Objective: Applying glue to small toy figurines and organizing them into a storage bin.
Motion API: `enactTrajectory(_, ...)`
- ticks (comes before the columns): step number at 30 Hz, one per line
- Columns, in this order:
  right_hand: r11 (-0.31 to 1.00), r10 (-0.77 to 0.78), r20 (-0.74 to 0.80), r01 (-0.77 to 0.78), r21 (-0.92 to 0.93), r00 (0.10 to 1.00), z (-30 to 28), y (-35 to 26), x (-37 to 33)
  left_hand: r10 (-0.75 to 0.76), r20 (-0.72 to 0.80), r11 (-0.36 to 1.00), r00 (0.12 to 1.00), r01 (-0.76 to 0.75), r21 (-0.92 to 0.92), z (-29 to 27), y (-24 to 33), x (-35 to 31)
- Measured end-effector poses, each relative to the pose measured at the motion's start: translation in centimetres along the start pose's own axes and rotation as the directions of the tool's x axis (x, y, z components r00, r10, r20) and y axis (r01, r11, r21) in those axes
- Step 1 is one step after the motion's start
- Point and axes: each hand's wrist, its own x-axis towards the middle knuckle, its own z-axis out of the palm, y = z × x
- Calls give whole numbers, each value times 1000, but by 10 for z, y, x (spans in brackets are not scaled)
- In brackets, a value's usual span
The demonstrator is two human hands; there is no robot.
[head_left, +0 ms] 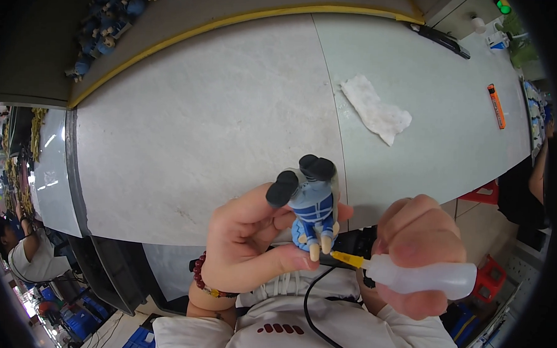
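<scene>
My left hand [244, 241] grips a small toy figurine [316, 203] with blue clothes, pale hands and black shoes. The figurine is upside down, shoes toward the far side, above the table's near edge. In my right hand [421, 248] is a white squeeze bottle [432, 277] with a yellow tapered nozzle [347, 259], lying almost level. The nozzle's tip points left, right by the figurine's pale hands; I cannot tell whether it touches. My left fingers hide part of the figurine's head.
A crumpled white cloth [376, 110] and an orange tube [496, 106] lie on the pale table [200, 121]. Several blue figurines [107, 33] sit on a shelf behind the yellow edge [235, 28]. Another person [29, 253] is at the far left; red stools [489, 278] stand at the right.
</scene>
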Motion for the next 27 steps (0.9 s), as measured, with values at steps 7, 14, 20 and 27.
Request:
enactTrajectory(7, 998, 38, 2, -38, -56, 999, 3, -3, 5, -26, -6, 998, 1000, 26, 63, -2, 0, -1)
enactTrajectory(14, 996, -30, -190, 45, 73, 981, -6, -5, 7, -54, -80, 996, 995, 47, -80, 4, 4, 0)
enactTrajectory(20, 971, 47, -222, 7, 238, 974, -23, -1, 1, 23, -394, 1000, 919, -17, 18, 10, 3, 4)
enactTrajectory(27, 961, 95, -247, -25, 275, 964, -16, 2, 1, 44, -404, 999, 914, -42, 13, 8, 4, 2)
